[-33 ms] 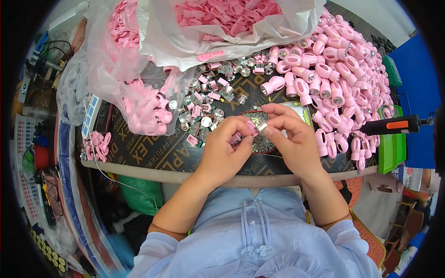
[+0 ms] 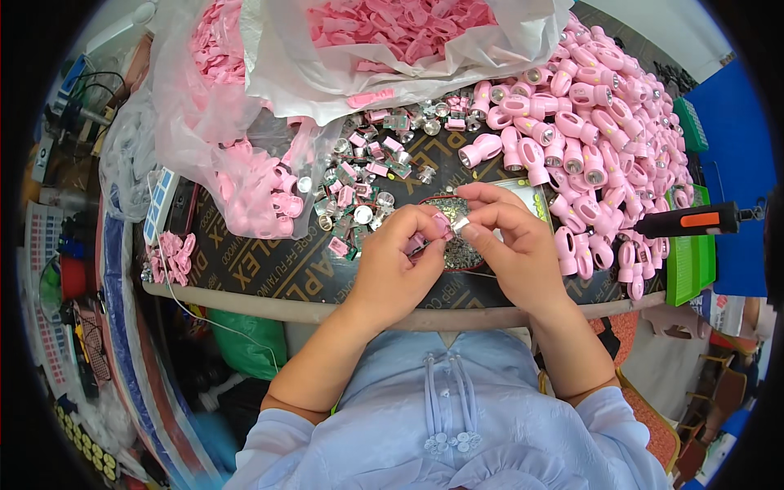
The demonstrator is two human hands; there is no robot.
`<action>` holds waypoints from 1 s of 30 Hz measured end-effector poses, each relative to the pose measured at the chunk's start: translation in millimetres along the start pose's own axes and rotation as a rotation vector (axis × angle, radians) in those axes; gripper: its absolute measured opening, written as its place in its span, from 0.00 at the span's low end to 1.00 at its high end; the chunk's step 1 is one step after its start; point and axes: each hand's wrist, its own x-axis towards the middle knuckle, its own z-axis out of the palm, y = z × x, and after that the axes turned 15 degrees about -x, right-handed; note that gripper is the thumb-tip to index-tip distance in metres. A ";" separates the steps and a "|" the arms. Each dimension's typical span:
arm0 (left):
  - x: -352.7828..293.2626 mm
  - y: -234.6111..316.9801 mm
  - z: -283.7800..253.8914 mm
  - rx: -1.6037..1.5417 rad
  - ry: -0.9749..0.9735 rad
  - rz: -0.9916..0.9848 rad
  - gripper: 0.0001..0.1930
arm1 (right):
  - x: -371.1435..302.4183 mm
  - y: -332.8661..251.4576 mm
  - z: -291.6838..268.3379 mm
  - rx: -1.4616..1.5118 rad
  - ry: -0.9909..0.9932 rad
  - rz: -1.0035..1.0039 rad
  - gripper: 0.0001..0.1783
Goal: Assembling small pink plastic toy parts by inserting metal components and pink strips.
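My left hand (image 2: 394,260) is closed round a small pink plastic flashlight part (image 2: 441,224), mostly hidden by the fingers. Between the thumb and forefinger of my right hand (image 2: 516,249) is a small whitish, shiny piece (image 2: 460,222), too small to name, close beside the pink part. Under both hands lies a red-rimmed dish of tiny metal parts (image 2: 464,256). Left of the hands spreads a loose pile of silver reflectors and pink-and-green circuit pieces (image 2: 363,214). Behind my right hand is a pale tray (image 2: 523,186) with small yellow-green bits in it.
Pink ring-handled flashlights (image 2: 592,131) are heaped at the right. At the back, a white bag (image 2: 286,73) holds pink shells; a clear bag (image 2: 192,131) with more lies left. A green basket (image 2: 690,261) and a black-and-orange tool (image 2: 690,220) are at the right edge.
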 end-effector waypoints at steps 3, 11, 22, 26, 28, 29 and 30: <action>-2.3 3.0 0.2 0.007 0.001 -0.029 0.06 | 0.5 -2.8 2.7 0.035 -0.034 0.033 0.05; -4.7 14.3 5.0 0.108 -0.004 -0.104 0.06 | 2.7 -5.8 6.3 0.019 -0.037 0.011 0.06; -4.9 14.8 6.6 0.117 -0.065 -0.059 0.20 | 3.0 -9.8 5.4 -0.228 -0.052 -0.109 0.05; -6.8 7.7 2.7 0.168 -0.093 -0.001 0.20 | 2.7 -7.2 9.6 -0.337 -0.017 -0.170 0.06; -7.1 8.9 3.3 0.218 -0.068 -0.043 0.20 | -2.2 -7.2 17.6 -0.395 0.055 -0.196 0.06; -6.8 10.1 5.4 0.216 -0.071 -0.042 0.20 | -5.1 -7.0 21.9 -0.454 0.128 -0.221 0.07; -6.7 12.3 8.6 0.340 -0.070 0.015 0.20 | -7.3 -6.6 25.6 -0.457 0.130 -0.219 0.07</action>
